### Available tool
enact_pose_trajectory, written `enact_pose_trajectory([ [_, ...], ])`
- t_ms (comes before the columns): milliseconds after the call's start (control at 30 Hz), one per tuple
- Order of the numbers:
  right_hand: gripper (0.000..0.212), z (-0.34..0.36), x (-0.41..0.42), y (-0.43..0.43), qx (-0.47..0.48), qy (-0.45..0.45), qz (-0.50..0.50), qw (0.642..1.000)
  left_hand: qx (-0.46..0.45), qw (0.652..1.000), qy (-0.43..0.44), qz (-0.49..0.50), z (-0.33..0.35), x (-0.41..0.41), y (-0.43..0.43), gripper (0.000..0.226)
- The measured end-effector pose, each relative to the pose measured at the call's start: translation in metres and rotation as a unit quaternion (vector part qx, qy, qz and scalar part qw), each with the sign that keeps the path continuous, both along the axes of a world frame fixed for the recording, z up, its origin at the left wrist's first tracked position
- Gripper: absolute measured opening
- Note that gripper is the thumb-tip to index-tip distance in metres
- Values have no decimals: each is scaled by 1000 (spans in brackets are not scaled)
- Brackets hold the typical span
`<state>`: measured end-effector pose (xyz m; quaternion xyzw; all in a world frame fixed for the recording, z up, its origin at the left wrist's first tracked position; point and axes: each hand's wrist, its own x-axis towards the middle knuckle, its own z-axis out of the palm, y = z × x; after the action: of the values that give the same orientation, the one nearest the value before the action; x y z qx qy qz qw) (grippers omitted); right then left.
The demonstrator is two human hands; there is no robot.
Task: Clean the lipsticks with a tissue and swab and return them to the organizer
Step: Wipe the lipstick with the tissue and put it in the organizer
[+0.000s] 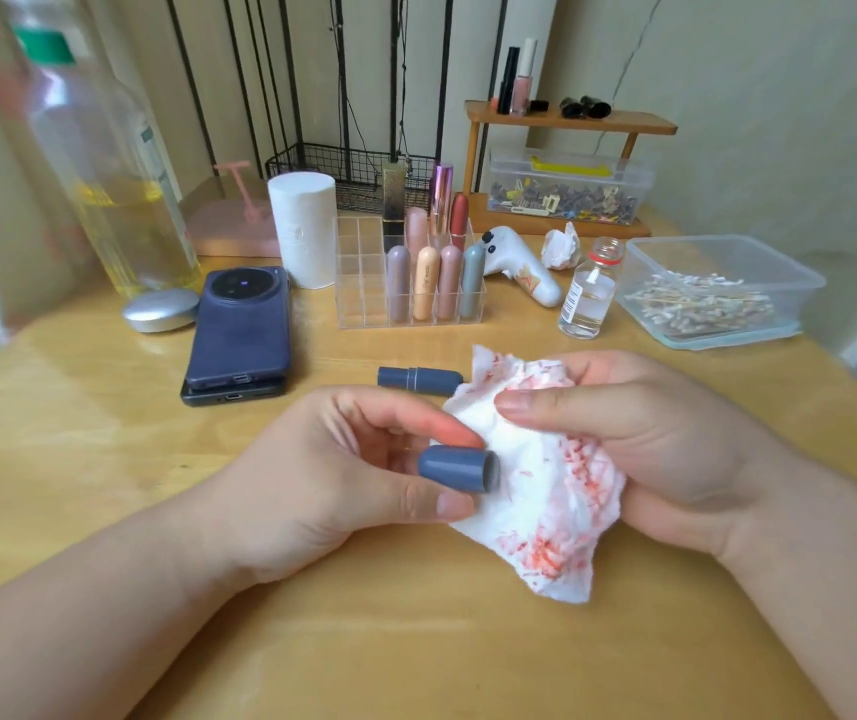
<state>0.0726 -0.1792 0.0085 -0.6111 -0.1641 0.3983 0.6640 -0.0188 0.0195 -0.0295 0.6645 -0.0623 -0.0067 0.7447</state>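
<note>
My left hand (332, 475) pinches a blue-grey lipstick cap (455, 469) between thumb and fingers, its open end turned right toward the tissue. My right hand (639, 433) grips a white tissue (545, 491) smeared with red stains. The matching blue-grey lipstick body (418, 379) lies on its side on the wooden table just beyond my hands, its right end hidden by the tissue. Further back stands the clear acrylic organizer (364, 275) with several lipsticks upright in its right-hand slots.
Two stacked phones (241, 335) lie at the left, with a silver case (161, 310) and a large oil bottle (119, 200). A tissue roll (302, 226), small glass bottle (588, 291), crumpled tissue (562, 246) and swab container (712, 293) sit behind.
</note>
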Motion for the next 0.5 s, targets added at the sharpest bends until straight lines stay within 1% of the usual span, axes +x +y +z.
enact_pose_trajectory([
  [67, 47, 1, 3, -1, 29, 9, -36, 999, -3, 1000, 13, 27, -2, 1, -2, 37],
  [133, 46, 1, 5, 0, 56, 25, -46, 997, -27, 999, 21, 35, -4, 2, -2, 37],
  [233, 42, -1, 2, 1, 54, 48, 15, 997, -50, 998, 28, 26, -6, 3, 1, 37],
  [300, 40, -4, -2, 3, 32, 37, 30, 998, -50, 998, 21, 26, -7, 3, 0, 36],
  [367, 35, -5, -3, 6, 36, 11, -26, 999, -43, 998, 21, 44, -8, 5, -1, 29],
  [400, 31, -6, -3, 6, 37, -28, -73, 996, -40, 997, 25, 57, -8, 5, -1, 25],
  [433, 24, -6, -3, 6, 19, -104, -128, 986, -35, 996, 29, 71, -8, 7, -1, 22],
  [467, 15, -7, -4, 4, -22, -215, -182, 959, -24, 996, 31, 84, -9, 7, 0, 22],
  [500, 5, -7, -6, 4, -56, -324, -218, 919, -13, 995, 30, 94, -10, 8, 1, 26],
])
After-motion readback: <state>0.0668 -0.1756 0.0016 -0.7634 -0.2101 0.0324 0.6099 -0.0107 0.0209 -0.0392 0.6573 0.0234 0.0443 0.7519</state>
